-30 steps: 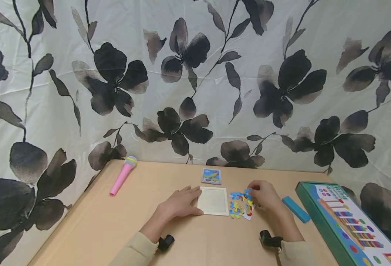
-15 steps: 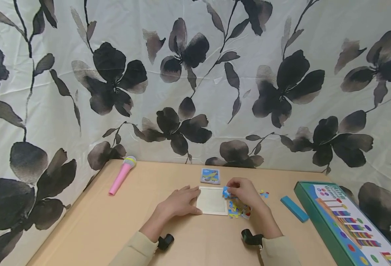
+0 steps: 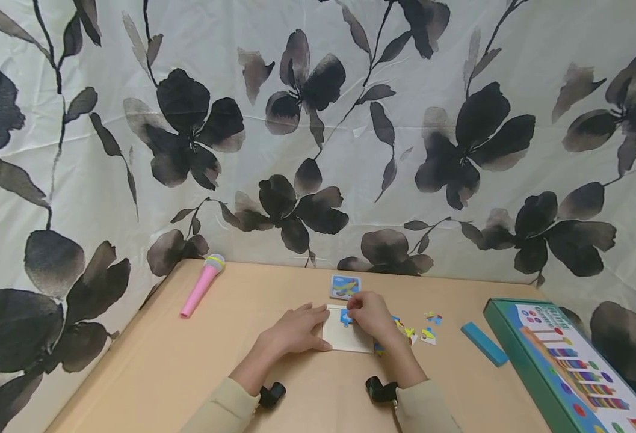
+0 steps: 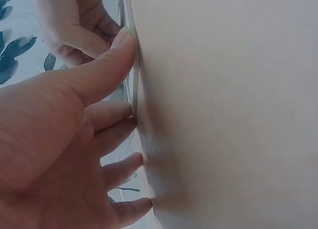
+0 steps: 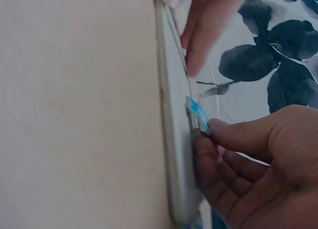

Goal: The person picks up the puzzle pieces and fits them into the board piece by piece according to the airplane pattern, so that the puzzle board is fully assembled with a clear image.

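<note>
A blue jigsaw piece [image 3: 345, 317] is pinched between thumb and fingers of my right hand [image 3: 373, 316], over the upper part of a shallow cream puzzle tray [image 3: 350, 344]. In the right wrist view the piece [image 5: 198, 114] is tilted at the tray's surface. My left hand [image 3: 293, 330] rests at the tray's left side, fingers extended. In the left wrist view its thumb [image 4: 117, 60] touches the tray's edge and the other fingertips meet the tabletop. Several loose jigsaw pieces [image 3: 410, 332] lie right of the tray, partly hidden by my right hand and wrist.
Behind the tray lies a small picture card [image 3: 345, 287]. A pink toy microphone [image 3: 201, 287] is at the back left. On the right are a blue bar [image 3: 484, 344] and a large green-sided box [image 3: 567, 367]. A floral cloth [image 3: 307, 150] hangs behind the table.
My right hand has carried the blue jigsaw piece leftward from the loose pieces to over the tray, uncovering pieces at the right. My left hand has stayed at the tray's side.
</note>
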`<action>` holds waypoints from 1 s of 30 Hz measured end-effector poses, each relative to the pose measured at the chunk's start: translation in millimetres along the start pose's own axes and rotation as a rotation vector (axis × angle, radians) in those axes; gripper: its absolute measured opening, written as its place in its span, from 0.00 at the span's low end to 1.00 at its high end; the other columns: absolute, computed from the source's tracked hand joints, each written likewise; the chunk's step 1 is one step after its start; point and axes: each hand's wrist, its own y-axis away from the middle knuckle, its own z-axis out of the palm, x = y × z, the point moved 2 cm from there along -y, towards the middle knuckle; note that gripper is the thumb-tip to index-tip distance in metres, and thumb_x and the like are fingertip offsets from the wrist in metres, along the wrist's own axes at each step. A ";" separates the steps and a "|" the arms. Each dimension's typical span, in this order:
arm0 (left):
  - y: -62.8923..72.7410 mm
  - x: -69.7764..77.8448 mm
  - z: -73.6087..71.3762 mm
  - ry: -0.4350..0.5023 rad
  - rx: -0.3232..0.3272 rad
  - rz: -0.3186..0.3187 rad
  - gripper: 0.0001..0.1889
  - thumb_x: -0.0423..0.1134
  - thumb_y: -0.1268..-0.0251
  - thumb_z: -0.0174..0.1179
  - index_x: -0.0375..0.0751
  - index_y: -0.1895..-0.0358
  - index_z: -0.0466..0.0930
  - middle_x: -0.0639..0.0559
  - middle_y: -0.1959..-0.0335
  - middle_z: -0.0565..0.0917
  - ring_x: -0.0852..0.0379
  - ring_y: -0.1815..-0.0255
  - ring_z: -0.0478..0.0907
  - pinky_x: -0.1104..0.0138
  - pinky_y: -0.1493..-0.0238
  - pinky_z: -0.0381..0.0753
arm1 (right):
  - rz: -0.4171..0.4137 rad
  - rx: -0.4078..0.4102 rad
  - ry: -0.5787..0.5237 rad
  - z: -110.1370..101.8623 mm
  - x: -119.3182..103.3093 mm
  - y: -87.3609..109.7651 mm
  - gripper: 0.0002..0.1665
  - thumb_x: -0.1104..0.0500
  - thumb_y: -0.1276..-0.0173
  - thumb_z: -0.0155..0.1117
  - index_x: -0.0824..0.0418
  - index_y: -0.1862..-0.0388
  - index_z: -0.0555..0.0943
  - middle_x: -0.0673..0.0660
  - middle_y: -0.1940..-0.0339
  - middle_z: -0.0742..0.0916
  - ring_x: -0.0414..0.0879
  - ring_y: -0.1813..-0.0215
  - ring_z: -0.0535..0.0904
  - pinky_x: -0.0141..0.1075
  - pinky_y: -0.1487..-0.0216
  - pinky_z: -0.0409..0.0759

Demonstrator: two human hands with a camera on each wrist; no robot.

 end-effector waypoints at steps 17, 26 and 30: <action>-0.8 1.2 1.0 -0.026 0.001 0.000 0.41 0.60 0.42 0.67 0.44 0.28 0.69 0.49 0.24 0.68 0.39 0.23 0.61 0.37 0.30 0.63 | 0.001 -0.111 0.019 2.8 -4.1 -2.1 0.10 0.69 0.48 0.72 0.62 0.66 0.84 0.53 0.73 0.80 0.45 0.71 0.72 0.33 0.72 0.69; -0.8 -0.2 0.3 -0.023 -0.002 -0.007 0.42 0.60 0.42 0.67 0.44 0.27 0.68 0.49 0.24 0.67 0.39 0.22 0.60 0.37 0.29 0.63 | -0.049 -0.087 0.113 8.4 -5.9 -1.0 0.04 0.66 0.43 0.71 0.60 0.72 0.83 0.51 0.77 0.79 0.44 0.72 0.71 0.33 0.70 0.69; 0.4 -0.9 0.4 -0.023 0.003 -0.004 0.42 0.59 0.42 0.68 0.43 0.27 0.68 0.48 0.24 0.68 0.38 0.23 0.61 0.36 0.30 0.63 | -0.031 -0.068 0.129 13.9 -7.4 0.2 0.07 0.63 0.41 0.72 0.59 0.76 0.82 0.51 0.79 0.80 0.44 0.72 0.73 0.33 0.70 0.70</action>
